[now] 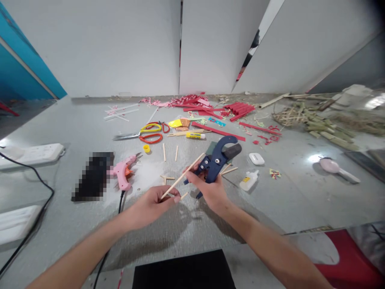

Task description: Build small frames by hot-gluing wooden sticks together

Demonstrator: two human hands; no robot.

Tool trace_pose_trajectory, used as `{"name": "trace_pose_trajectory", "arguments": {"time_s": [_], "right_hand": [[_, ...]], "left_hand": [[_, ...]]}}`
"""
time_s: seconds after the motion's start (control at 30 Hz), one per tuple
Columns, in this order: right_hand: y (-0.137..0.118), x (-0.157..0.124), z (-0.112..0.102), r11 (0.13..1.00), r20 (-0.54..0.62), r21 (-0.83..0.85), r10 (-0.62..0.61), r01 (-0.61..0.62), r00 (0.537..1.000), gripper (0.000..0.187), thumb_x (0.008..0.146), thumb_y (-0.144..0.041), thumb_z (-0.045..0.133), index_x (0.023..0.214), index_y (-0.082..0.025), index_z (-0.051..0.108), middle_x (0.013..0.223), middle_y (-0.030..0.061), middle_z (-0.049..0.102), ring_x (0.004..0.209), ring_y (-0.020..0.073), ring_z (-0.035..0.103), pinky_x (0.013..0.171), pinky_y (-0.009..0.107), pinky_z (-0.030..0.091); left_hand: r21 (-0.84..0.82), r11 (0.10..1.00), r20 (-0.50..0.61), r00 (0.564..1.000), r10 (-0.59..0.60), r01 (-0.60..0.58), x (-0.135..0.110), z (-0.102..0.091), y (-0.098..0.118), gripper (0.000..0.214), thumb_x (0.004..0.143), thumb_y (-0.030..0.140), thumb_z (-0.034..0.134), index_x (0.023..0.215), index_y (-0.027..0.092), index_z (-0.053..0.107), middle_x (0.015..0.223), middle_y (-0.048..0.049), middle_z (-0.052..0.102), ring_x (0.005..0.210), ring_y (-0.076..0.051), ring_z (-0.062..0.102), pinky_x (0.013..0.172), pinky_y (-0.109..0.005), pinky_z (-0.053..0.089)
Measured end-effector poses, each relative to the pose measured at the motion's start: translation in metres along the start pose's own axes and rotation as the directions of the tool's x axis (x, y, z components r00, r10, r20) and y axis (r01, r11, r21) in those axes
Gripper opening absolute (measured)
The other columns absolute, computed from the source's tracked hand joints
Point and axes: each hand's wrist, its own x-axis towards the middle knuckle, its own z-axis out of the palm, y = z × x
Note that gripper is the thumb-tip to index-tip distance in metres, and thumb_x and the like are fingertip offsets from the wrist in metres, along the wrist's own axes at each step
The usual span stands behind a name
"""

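Note:
My left hand is closed around the lower end of a thin wooden stick, which slants up to the right. Just past its fingertips shows the end of a short stick; whether the hand grips it too, I cannot tell. In my right hand is a dark blue ratchet pipe cutter, its hooked jaw and blade pointing up and right. The right fingertips reach the long stick's upper half. Under and beside the hands lie short cut sticks on the grey table.
A pink glue gun with a black cord lies left, beside a blurred black object. Scissors, a glue stick and red paper strips lie farther back. To the right are a glue bottle and white case.

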Motion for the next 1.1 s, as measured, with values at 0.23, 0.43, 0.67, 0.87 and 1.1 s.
{"name": "trace_pose_trajectory", "arguments": {"time_s": [0.23, 0.43, 0.67, 0.87, 1.1], "right_hand": [[-0.022, 0.01, -0.014, 0.967, -0.087, 0.201, -0.143, 0.158, 0.986, 0.029, 0.073, -0.036, 0.089, 0.088, -0.027, 0.065, 0.087, -0.0019, 0.07, 0.074, 0.0165, 0.065, 0.086, 0.039, 0.058], [-0.021, 0.004, -0.017, 0.993, 0.132, 0.019, 0.114, -0.117, 0.985, 0.031, 0.069, -0.04, 0.09, 0.087, -0.024, 0.07, 0.08, -0.0006, 0.069, 0.073, 0.0166, 0.064, 0.08, 0.035, 0.056], [0.002, -0.012, -0.003, 0.866, 0.267, -0.425, 0.399, -0.264, 0.877, 0.027, 0.064, -0.034, 0.091, 0.077, -0.021, 0.07, 0.067, -0.0036, 0.063, 0.062, 0.0121, 0.053, 0.061, 0.027, 0.047], [0.001, -0.01, -0.005, 0.854, 0.248, -0.449, 0.403, -0.264, 0.881, 0.03, 0.065, -0.04, 0.09, 0.081, -0.021, 0.072, 0.072, -0.0016, 0.067, 0.068, 0.0146, 0.059, 0.062, 0.027, 0.048], [-0.007, -0.009, -0.003, 0.873, 0.333, -0.393, 0.427, -0.288, 0.841, 0.037, 0.058, -0.034, 0.095, 0.083, -0.021, 0.071, 0.073, -0.0028, 0.068, 0.066, 0.0134, 0.06, 0.064, 0.027, 0.05]], "left_hand": [[0.055, 0.998, -0.011, 1.0, -0.01, 0.01, 0.003, 0.001, 0.001, 0.035, 0.099, 0.05, 0.059, 0.086, 0.018, 0.065, 0.075, -0.0004, 0.062, 0.062, -0.013, 0.045, 0.057, -0.025, 0.034], [-0.218, 0.975, -0.31, 0.951, -0.026, -0.044, 0.004, -0.016, 0.016, 0.043, 0.089, 0.06, 0.072, 0.092, 0.017, 0.068, 0.083, -0.0031, 0.067, 0.064, -0.012, 0.051, 0.047, -0.02, 0.038], [-0.384, 0.923, -0.139, 0.988, -0.066, 0.008, 0.002, -0.009, 0.014, 0.044, 0.089, 0.061, 0.075, 0.092, 0.018, 0.064, 0.069, 0.0045, 0.058, 0.046, -0.005, 0.041, 0.037, -0.017, 0.021], [-0.281, 0.959, -0.162, 0.987, -0.005, -0.041, 0.007, -0.005, 0.007, 0.04, 0.086, 0.053, 0.078, 0.091, 0.017, 0.062, 0.062, 0.006, 0.057, 0.047, -0.005, 0.039, 0.044, -0.017, 0.029], [-0.264, 0.96, -0.136, 0.989, 0.058, -0.092, 0.009, -0.009, 0.002, 0.036, 0.093, 0.052, 0.07, 0.096, 0.017, 0.064, 0.058, 0.0077, 0.052, 0.048, -0.007, 0.039, 0.045, -0.019, 0.026]]}}
